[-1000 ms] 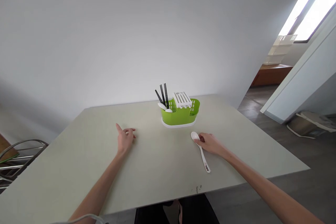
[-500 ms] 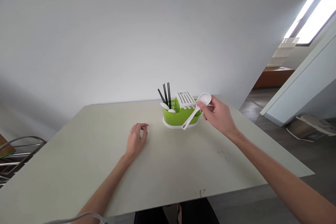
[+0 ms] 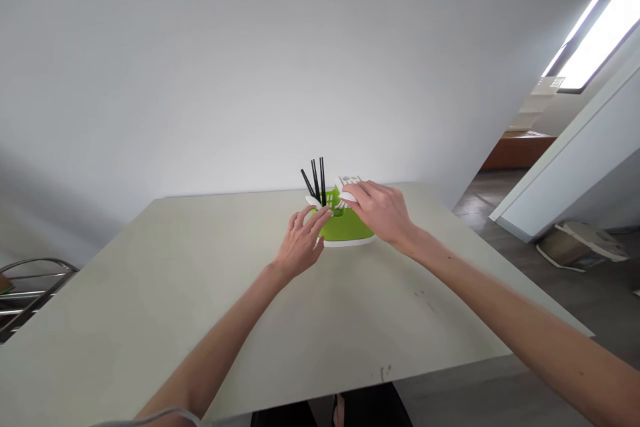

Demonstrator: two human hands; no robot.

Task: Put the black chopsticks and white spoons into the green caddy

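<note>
A white spoon [image 3: 347, 197] is pinched in the fingers of the right hand [image 3: 383, 210], its rounded bowl showing at the fingertips; where its handle runs cannot be clearly made out. Just under that hand, and partly covered by it, is a green caddy [image 3: 346, 229] on a white base [image 3: 351, 243]. A white slotted rack [image 3: 345, 181] sits on top of the caddy, its far corner showing behind the right hand's knuckles.

The left hand [image 3: 301, 239] is at the caddy's other end, palm down, fingers a little spread and bent over the front rim — whether they grip anything there, I cannot tell. Right beyond its fingertips, black chopsticks [image 3: 323, 177] lean upward out of the caddy, and the bowl of another white spoon [image 3: 313, 201] shows beside them.

Both forearms reach in over a pale desk [image 3: 200, 280], which has a few dark marks [image 3: 383, 372] on its near edge, between the forearms. A plain wall [image 3: 250, 80] rises beyond the hands. Well out past the right arm — a bin-like container [image 3: 580, 245] on the floor and a bright window [image 3: 597, 40].
</note>
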